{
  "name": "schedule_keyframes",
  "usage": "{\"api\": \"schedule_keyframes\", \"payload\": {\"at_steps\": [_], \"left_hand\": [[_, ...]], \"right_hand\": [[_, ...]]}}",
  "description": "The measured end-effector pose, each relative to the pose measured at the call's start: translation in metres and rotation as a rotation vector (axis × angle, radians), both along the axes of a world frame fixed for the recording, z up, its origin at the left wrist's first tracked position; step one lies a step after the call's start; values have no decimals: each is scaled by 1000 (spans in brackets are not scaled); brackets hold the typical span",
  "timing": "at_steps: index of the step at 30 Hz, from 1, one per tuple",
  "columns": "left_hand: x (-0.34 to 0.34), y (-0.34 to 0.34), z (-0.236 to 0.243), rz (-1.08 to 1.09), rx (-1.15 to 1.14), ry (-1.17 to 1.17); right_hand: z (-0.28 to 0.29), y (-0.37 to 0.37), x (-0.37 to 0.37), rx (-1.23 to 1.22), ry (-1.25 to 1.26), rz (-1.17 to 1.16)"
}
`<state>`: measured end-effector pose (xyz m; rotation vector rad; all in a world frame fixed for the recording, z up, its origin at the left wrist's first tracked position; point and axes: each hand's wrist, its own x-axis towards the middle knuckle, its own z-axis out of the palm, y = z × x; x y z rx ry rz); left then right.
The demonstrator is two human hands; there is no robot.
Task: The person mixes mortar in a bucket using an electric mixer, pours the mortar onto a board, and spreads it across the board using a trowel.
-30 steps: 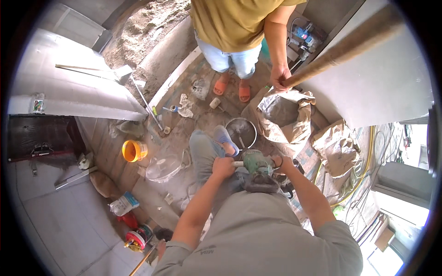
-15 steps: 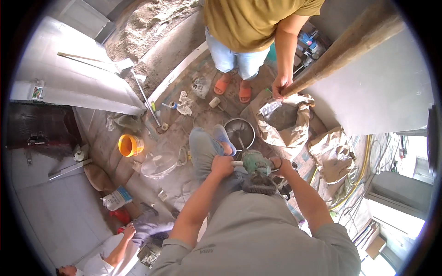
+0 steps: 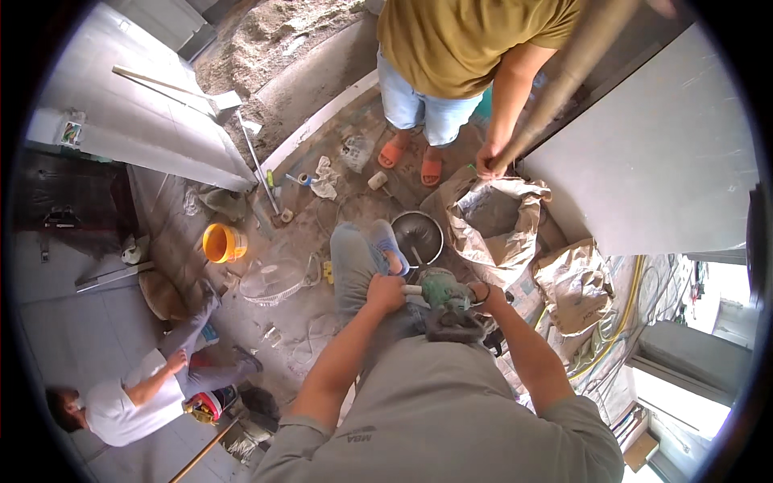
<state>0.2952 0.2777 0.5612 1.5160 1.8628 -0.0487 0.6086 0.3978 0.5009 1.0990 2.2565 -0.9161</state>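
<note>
My left hand [image 3: 386,293] is wrapped round the pale side handle of a green power mixer [image 3: 443,290]. On the mixer's other side my right hand [image 3: 488,298] grips its body; some of those fingers are hidden. The mixing shaft [image 3: 415,256] runs down into a round bucket [image 3: 440,241] of wet grey mix beside my blue shoe [image 3: 390,248]. Across from me, a person in a mustard shirt [image 3: 475,40] holds a long wooden pole [image 3: 564,80]. Its lower end reaches into an open paper sack [image 3: 515,249] of grey powder.
A folded paper sack [image 3: 573,290] and a yellow hose [image 3: 622,322] lie at the right. An orange bucket [image 3: 224,243] and a fan cover [image 3: 274,280] stand left of my leg. Another person in white [image 3: 133,406] is at the lower left, near a red bucket [image 3: 211,402].
The pole has swung to a steeper angle, its lower end now in the open sack. At the lower left, the person in white has moved farther into view. Both my hands keep their grip.
</note>
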Motion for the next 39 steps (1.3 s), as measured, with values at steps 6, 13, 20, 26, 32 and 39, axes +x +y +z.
{"api": "schedule_keyframes", "payload": {"at_steps": [6, 13, 20, 26, 32, 39], "left_hand": [[-1, -4, -5, -13, 23, 15], [-1, -8, -7, -5, 37, -4], [0, -9, -7, 14, 43, -4], [1, -3, -2, 18, 59, -1], [4, 3, -1, -15, 61, -8], [0, -2, -8, -32, 35, 15]], "right_hand": [[12, 1, -7, 10, 11, -28], [31, 8, -15, -3, 7, -15], [34, 7, -17, 2, 50, -15], [34, 7, -16, -2, 48, -30], [21, 5, -5, 5, 11, -29], [40, 2, -17, -7, -9, -29]]}}
